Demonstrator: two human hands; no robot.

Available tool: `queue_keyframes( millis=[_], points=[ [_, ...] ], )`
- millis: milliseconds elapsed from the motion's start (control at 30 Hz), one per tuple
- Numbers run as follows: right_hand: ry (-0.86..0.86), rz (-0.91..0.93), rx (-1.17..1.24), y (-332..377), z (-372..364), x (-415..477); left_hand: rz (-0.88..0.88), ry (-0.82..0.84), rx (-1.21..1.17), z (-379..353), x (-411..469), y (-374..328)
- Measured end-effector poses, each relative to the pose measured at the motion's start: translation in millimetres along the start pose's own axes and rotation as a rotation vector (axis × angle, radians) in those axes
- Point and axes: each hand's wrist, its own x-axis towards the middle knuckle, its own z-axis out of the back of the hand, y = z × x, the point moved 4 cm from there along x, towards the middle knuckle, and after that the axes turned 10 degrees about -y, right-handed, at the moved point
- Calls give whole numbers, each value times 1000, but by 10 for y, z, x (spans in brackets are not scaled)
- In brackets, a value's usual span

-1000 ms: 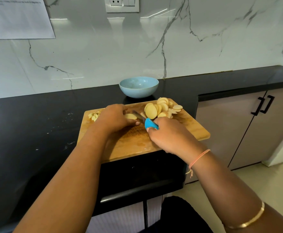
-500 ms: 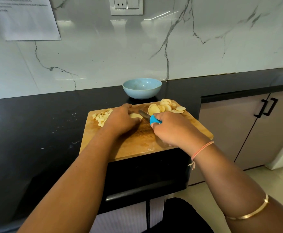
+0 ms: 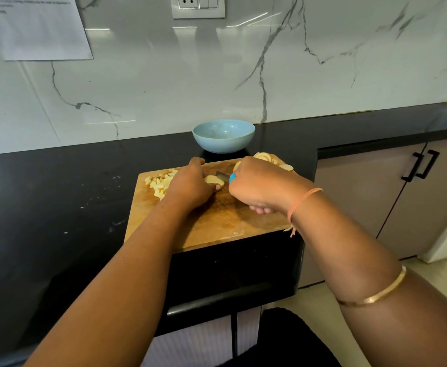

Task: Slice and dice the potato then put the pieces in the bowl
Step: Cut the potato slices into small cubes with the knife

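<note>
A wooden cutting board (image 3: 217,223) lies on the black counter. My left hand (image 3: 190,185) holds down a potato slice (image 3: 213,179) near the board's middle, fingers curled over it. My right hand (image 3: 259,185) grips a knife with a blue handle (image 3: 232,177); its blade (image 3: 222,175) points left at the slice. A heap of diced potato (image 3: 160,184) sits at the board's far left. Round potato slices (image 3: 270,160) are piled at the far right, partly hidden by my right hand. A light blue bowl (image 3: 223,135), with nothing in it, stands just behind the board.
The black counter (image 3: 58,202) runs left and along the marble wall. A black oven front with a handle (image 3: 230,300) is under the board. Cabinet doors with black handles (image 3: 421,165) are at the right.
My right hand has moved forward and now covers more of the slice pile and most of the blue handle. The left hand stays on the slice.
</note>
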Motion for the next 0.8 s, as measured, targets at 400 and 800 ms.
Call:
queue_keyframes(
  millis=[400,800],
  points=[
    [-68,76,27,-256,25,-341,1,13,-4,-3,8,35],
    [-52,7,49,11,-136,86,82,10,-82,4,15,69]
  ],
)
